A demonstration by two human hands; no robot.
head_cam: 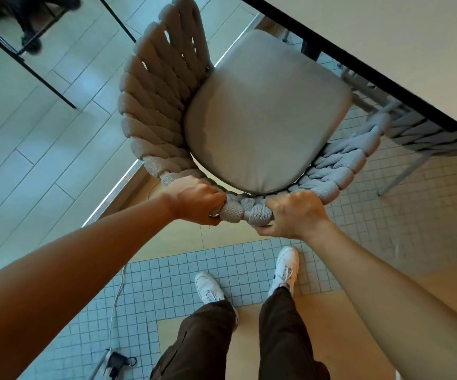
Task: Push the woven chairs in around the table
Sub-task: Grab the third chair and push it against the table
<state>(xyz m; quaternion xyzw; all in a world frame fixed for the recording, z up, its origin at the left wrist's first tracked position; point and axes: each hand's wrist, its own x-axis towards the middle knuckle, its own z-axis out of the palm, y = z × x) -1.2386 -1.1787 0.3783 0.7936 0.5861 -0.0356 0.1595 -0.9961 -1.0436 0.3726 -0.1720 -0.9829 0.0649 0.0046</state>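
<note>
Both hands grip the top rail of a chair's (164, 111) curved back. The left hand (194, 200) is closed over the rail with the fingers curled over its far side; the right hand (294, 213) is closed on it just beside, thumb underneath. The back is made of thick, soft, knitted grey-beige cords looped side by side around a rounded frame, puffy and ribbed in texture. Inside it lies a smooth, rounded grey seat cushion (265, 111) with soft corners.

The chair stands just beside the bench (402, 42), whose pale, flat top has a thin dark edge; the far edge of the cushion reaches the bench's edge. A second woven chair (424, 135) of the same cord sits partly under the bench to the right, with slim grey metal legs.

The floor is small square pale-blue tiles (167, 286) meeting smooth tan panels, and long pale planks on the left. White sneakers (286, 270) and dark trousers show below. No readable writing shows.
</note>
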